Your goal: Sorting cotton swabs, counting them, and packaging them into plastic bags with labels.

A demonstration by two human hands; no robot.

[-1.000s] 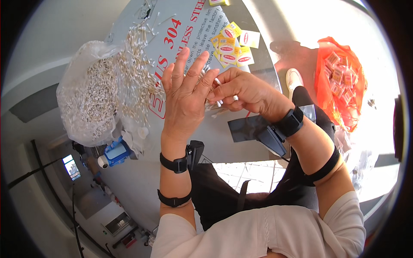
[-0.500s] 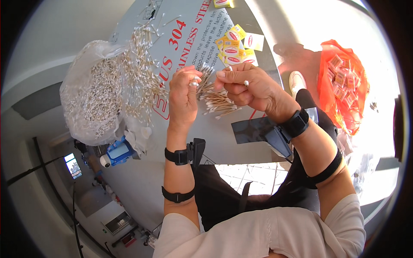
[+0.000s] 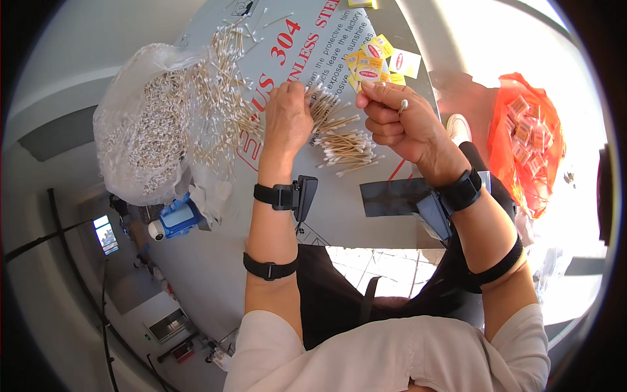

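My left hand is turned back upward over the table, between loose cotton swabs and a gathered bunch. Its fingers curl down, and whatever they hold is hidden. My right hand is closed in a pinch beside the yellow packets, with a cotton swab in it; one white tip pokes out by the knuckles. Two gathered bunches lie between the hands, an upper bunch of swabs and a lower bunch of swabs. Left of my left hand spreads a heap of loose swabs.
A clear plastic bag full of swabs rests at the table's left. Yellow packets lie at the far right of the grey table. A dark flat piece lies near the front edge. Off the right side is an orange-red bag of small packets.
My left hand has turned over and reached farther forward, so the swab tips seen in it are now hidden. My right hand has shifted away from the left hand, toward the yellow packets.
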